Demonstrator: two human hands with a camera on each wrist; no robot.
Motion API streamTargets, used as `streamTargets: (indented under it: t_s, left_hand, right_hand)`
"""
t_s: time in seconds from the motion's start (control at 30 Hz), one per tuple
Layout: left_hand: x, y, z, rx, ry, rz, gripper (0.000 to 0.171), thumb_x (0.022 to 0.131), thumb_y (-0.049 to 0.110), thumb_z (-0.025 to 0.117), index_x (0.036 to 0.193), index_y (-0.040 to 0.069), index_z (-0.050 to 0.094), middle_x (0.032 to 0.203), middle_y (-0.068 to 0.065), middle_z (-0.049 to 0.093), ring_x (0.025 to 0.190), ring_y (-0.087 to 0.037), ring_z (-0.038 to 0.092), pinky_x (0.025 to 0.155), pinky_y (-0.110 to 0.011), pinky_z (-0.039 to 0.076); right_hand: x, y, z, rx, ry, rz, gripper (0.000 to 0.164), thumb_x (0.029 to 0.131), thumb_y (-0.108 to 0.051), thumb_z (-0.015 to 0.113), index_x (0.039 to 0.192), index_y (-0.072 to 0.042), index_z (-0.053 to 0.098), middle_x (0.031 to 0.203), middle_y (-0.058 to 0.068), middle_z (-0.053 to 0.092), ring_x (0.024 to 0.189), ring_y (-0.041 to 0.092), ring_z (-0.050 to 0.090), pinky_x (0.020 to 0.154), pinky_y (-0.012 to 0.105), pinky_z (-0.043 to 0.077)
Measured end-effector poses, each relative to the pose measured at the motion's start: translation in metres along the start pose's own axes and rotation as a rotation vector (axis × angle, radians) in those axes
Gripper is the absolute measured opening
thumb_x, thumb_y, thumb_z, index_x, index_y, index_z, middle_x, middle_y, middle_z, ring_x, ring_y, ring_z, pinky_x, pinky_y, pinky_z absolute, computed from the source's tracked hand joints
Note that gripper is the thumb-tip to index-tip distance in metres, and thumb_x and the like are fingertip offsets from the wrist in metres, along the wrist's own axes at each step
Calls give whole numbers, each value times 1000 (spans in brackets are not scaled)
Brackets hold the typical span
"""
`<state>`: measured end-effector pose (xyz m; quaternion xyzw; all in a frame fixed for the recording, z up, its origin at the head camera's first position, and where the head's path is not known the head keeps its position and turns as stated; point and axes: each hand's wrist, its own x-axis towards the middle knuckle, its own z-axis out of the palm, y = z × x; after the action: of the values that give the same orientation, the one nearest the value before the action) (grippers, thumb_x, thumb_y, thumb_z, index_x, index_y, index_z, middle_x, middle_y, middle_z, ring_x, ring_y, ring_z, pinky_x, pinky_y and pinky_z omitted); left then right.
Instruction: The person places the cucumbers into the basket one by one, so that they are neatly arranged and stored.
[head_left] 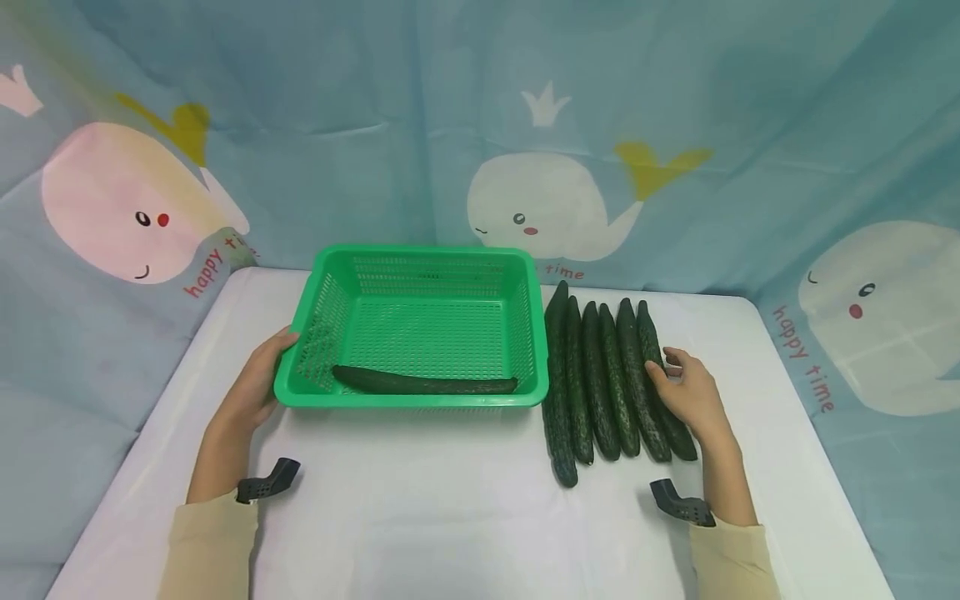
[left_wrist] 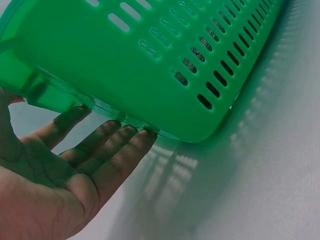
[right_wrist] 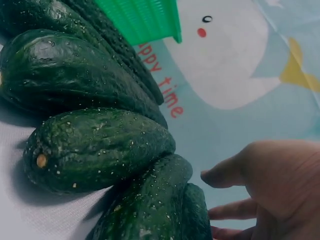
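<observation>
A: Where's the rightmost cucumber [head_left: 677,429]? Grips?
B: Beside five other cucumbers [head_left: 597,383], right of the green basket [head_left: 412,401]. Right hand [head_left: 690,396] adj., unclenched, w/ nothing held; left hand [head_left: 255,379], fingers fairly straight, touches basket's left wall.
A: Handling?
B: Prob. stiff, lightish, poss. slick; grasp mid-length.
A: Room?
B: White tabletop [head_left: 450,517] extends right & near; basket rim = raised edge to clear.

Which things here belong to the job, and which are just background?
Likely in the job:
basket, left hand touching it
cucumber inside the basket
six cucumbers beside it, right hand by the rightmost

Seemingly background:
table
curtain
wrist cameras
</observation>
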<state>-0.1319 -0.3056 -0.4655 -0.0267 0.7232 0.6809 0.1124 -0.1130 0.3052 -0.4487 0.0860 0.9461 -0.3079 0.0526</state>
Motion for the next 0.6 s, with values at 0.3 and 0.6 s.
streamTargets:
  t_s: [0.3, 0.6]
  left_hand:
    - [2, -1, -2, 14, -21, -2, 77, 114, 47, 36, 170, 3, 8, 131, 15, 52, 113, 6, 65, 91, -14, 61]
    - [6, -3, -2, 22, -16, 2, 76, 114, 48, 35, 170, 4, 11, 136, 12, 53, 113, 7, 67, 92, -15, 61]
  right_hand:
    - [2, 4, 1, -22, -94, 79, 75, 112, -43, 47, 156, 16, 34, 153, 44, 43, 141, 60, 46, 114, 74, 44]
    - [4, 6, 1, -70, -73, 66, 68, 112, -36, 49, 153, 17, 39, 147, 44, 49, 136, 61, 50, 111, 74, 46]
